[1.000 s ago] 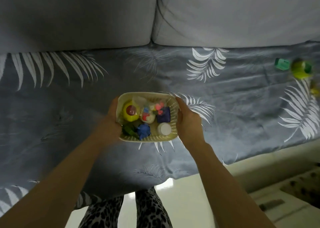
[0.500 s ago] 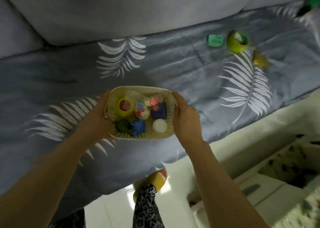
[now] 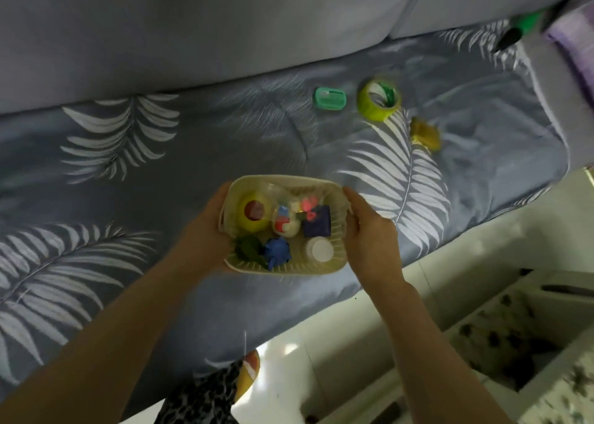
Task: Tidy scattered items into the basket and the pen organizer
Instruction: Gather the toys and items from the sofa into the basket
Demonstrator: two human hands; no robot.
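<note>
A cream plastic basket sits low over the sofa seat, gripped at its left end by my left hand and at its right end by my right hand. Inside lie a yellow tape roll, a blue toy, a dark blue cube, a white cap and other small pieces. Farther back on the seat lie a teal sharpener-like item, a green-yellow tape roll and a yellow object. No pen organizer is in view.
The sofa carries a grey leaf-print cover and grey back cushions. A green and black object and a purple cloth lie at the far right end. A white shelf unit stands on the floor at right.
The view has swung to the right along the sofa, with the basket carried along in both hands. The loose items at the right now appear nearer the middle.
</note>
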